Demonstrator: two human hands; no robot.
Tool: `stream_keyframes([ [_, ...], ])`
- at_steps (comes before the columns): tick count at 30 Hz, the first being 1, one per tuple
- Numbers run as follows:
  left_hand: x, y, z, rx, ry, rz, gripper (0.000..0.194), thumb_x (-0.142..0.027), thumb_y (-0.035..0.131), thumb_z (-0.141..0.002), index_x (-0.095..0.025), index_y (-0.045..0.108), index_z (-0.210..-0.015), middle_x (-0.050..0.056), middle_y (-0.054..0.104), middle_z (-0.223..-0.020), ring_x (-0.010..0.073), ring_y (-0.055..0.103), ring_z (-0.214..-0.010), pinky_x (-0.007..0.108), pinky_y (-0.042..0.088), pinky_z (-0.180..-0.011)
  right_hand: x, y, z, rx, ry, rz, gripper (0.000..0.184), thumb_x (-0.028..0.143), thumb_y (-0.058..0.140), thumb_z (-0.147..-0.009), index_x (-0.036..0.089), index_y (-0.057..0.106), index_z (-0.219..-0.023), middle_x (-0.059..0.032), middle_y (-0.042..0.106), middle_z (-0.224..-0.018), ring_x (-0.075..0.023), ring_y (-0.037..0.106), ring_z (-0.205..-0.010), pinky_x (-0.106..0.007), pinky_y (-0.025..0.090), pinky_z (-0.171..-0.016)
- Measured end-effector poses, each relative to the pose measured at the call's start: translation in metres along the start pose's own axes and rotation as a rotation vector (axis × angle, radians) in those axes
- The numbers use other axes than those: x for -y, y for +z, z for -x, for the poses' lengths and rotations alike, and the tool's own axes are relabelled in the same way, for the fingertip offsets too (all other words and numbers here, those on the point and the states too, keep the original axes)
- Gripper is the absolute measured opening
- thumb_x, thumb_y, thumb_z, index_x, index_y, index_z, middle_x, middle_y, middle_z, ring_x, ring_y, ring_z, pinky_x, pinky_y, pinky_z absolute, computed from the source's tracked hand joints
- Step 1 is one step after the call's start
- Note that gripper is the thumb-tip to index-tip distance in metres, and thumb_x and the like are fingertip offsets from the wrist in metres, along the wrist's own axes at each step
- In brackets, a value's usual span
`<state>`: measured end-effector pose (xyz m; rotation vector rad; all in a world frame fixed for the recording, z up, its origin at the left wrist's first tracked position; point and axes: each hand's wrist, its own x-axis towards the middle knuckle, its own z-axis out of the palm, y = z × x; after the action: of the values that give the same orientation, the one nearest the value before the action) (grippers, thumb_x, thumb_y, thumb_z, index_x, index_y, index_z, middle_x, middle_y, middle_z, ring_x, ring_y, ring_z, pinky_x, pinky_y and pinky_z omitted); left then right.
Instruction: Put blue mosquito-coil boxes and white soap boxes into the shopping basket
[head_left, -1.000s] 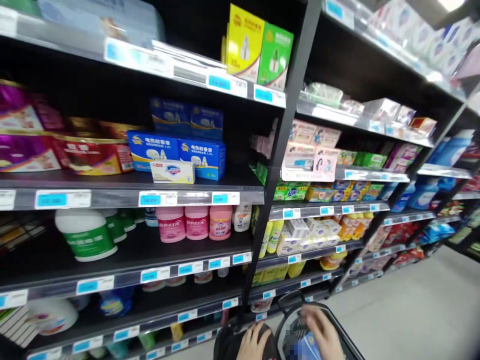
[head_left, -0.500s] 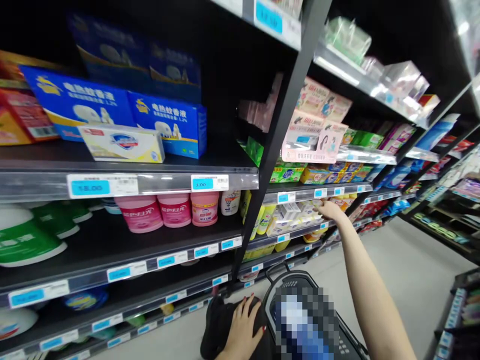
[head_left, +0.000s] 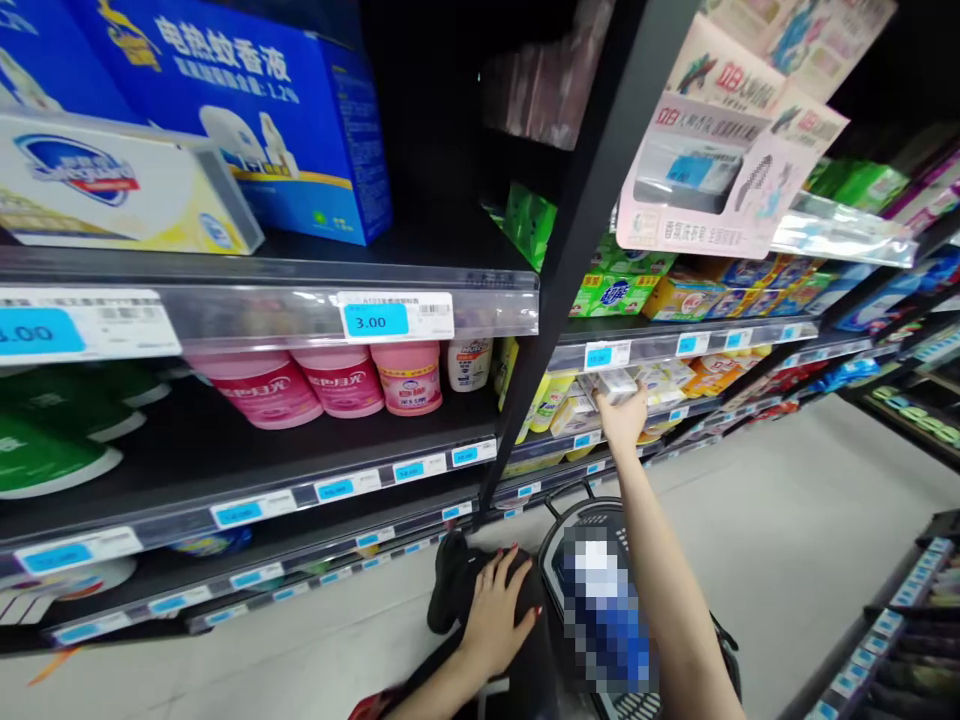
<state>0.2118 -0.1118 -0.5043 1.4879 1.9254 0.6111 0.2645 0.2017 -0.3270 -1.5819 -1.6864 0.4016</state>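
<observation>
My right hand reaches into a lower shelf to the right of the black upright. Its fingers are closed around a white soap box among other pale boxes, partly hiding it. Similar white and yellow soap boxes lie just beyond the hand. My left hand rests flat on my black-clad knee, fingers spread, holding nothing. Between the knee and my right forearm stands a dark shopping basket, its contents blurred out. A larger-looking white and yellow soap box lies on the near shelf at left.
Blue mosquito-liquid boxes stand behind that soap box. Pink tubs line the shelf below. A black upright divides the shelving, and a pink display card juts out above my right hand. More shelving stands across the aisle.
My view has moved closer to the shelves. My right hand has shifted left along the soap boxes and closed on one. My left hand stays on the knee.
</observation>
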Motion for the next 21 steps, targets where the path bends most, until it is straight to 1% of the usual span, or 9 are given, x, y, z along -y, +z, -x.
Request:
stream_keyframes([
  [4, 0.002, -0.006, -0.004, -0.046, -0.006, 0.226, 0.059, -0.024, 0.062, -0.080, -0.016, 0.053, -0.139, 0.015, 0.038, -0.155, 0.0395, 0.029, -0.144, 0.063, 0.021, -0.117, -0.044, -0.045, 0.041, 0.101, 0.083, -0.297, 0.080, 0.051, 0.072, -0.063, 0.014, 0.045, -0.129, -0.0182, 0.061, -0.123, -0.0338, 0.059, -0.112, -0.045, 0.046, -0.100],
  [6, 0.002, -0.017, -0.006, -0.020, 0.008, 0.320, 0.065, -0.021, 0.069, -0.074, -0.013, 0.053, -0.136, 0.019, 0.042, -0.151, 0.0409, 0.031, -0.143, 0.064, 0.022, -0.117, -0.066, -0.075, 0.080, 0.220, 0.100, -0.482, 0.075, 0.054, 0.072, -0.061, 0.018, 0.048, -0.123, -0.0147, 0.062, -0.119, -0.0315, 0.061, -0.108, -0.044, 0.050, -0.095],
  [8, -0.004, -0.036, -0.003, 0.029, 0.066, 0.386, 0.081, -0.027, 0.076, -0.071, -0.017, 0.043, -0.144, 0.018, 0.040, -0.152, 0.0365, 0.034, -0.142, 0.058, 0.028, -0.117, -0.078, -0.107, 0.126, 0.357, 0.164, -0.593, 0.070, 0.055, 0.072, -0.064, 0.020, 0.051, -0.121, -0.0122, 0.064, -0.117, -0.0301, 0.061, -0.107, -0.042, 0.051, -0.092],
  [11, -0.028, -0.078, 0.009, 0.092, 0.355, 0.704, 0.116, -0.044, 0.082, -0.068, -0.028, 0.008, -0.156, 0.016, 0.015, -0.164, 0.0317, 0.035, -0.144, 0.048, 0.045, -0.108, -0.073, -0.152, 0.191, 0.563, 0.301, -0.633, 0.067, 0.054, 0.073, -0.068, 0.022, 0.052, -0.124, -0.0108, 0.065, -0.114, -0.0289, 0.063, -0.103, -0.039, 0.053, -0.086],
  [13, -0.051, -0.105, 0.020, 0.135, 0.579, 0.864, 0.120, -0.049, 0.085, -0.064, -0.036, 0.008, -0.155, 0.012, 0.001, -0.166, 0.0345, 0.030, -0.146, 0.048, 0.050, -0.103, -0.063, -0.173, 0.225, 0.676, 0.345, -0.641, 0.067, 0.055, 0.073, -0.071, 0.022, 0.052, -0.125, -0.0107, 0.065, -0.116, -0.0286, 0.064, -0.104, -0.037, 0.054, -0.084],
  [15, -0.071, -0.124, 0.033, 0.150, 0.682, 0.819, 0.111, -0.045, 0.086, -0.064, -0.036, 0.019, -0.152, 0.011, 0.010, -0.165, 0.0344, 0.029, -0.147, 0.047, 0.050, -0.103, -0.055, -0.187, 0.251, 0.747, 0.354, -0.657, 0.066, 0.057, 0.071, -0.075, 0.023, 0.052, -0.127, -0.0103, 0.065, -0.119, -0.0286, 0.063, -0.106, -0.036, 0.054, -0.085],
  [17, -0.086, -0.131, 0.045, 0.149, 0.707, 0.719, 0.098, -0.039, 0.086, -0.065, -0.031, 0.034, -0.147, 0.013, 0.033, -0.157, 0.0327, 0.037, -0.143, 0.047, 0.047, -0.106, -0.052, -0.195, 0.272, 0.790, 0.344, -0.661, 0.065, 0.059, 0.067, -0.080, 0.023, 0.050, -0.131, -0.0100, 0.063, -0.121, -0.0288, 0.062, -0.110, -0.037, 0.054, -0.089],
  [19, -0.092, -0.128, 0.057, 0.128, 0.695, 0.697, 0.084, -0.035, 0.087, -0.063, -0.025, 0.046, -0.136, 0.013, 0.054, -0.139, 0.0309, 0.051, -0.131, 0.047, 0.045, -0.107, -0.051, -0.201, 0.288, 0.807, 0.322, -0.662, 0.065, 0.061, 0.062, -0.084, 0.023, 0.048, -0.135, -0.0104, 0.061, -0.125, -0.0291, 0.060, -0.115, -0.037, 0.052, -0.094],
  [21, -0.092, -0.121, 0.066, 0.101, 0.646, 0.752, 0.074, -0.031, 0.088, -0.061, -0.022, 0.051, -0.125, 0.012, 0.061, -0.125, 0.0292, 0.060, -0.118, 0.045, 0.047, -0.103, -0.052, -0.206, 0.300, 0.824, 0.287, -0.714, 0.077, 0.067, 0.064, -0.080, 0.024, 0.043, -0.140, -0.0111, 0.056, -0.133, -0.0303, 0.055, -0.124, -0.038, 0.049, -0.101],
])
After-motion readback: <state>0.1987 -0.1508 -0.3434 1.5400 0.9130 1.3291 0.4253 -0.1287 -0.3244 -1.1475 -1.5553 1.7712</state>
